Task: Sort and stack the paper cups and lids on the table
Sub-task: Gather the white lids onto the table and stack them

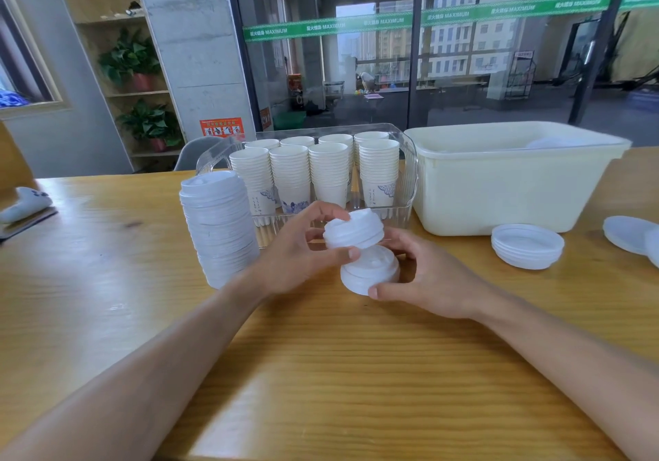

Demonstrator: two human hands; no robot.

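Two hands meet over the middle of a wooden table, each holding white dome lids. Going left to right, we first find a tall leaning stack of lids standing on the table, just left of our left hand. Behind it a clear tray holds paper cups nested in upright columns, two rows deep.

Our left hand pinches a small lid bundle between thumb and curled fingers, holding it tilted just above a second lid bundle. Our right hand grips that lower bundle, thumb on its near rim, fingers curled behind. The upper bundle sits directly over the lower and nearly touches it, both domes pointing up; the next move looks like lowering one onto the other so they nest.

Further right stands a cream plastic tub; we can see something pale inside but cannot tell what. In front of it lies a short pile of flat lids, and more flat lids sit at the right edge.
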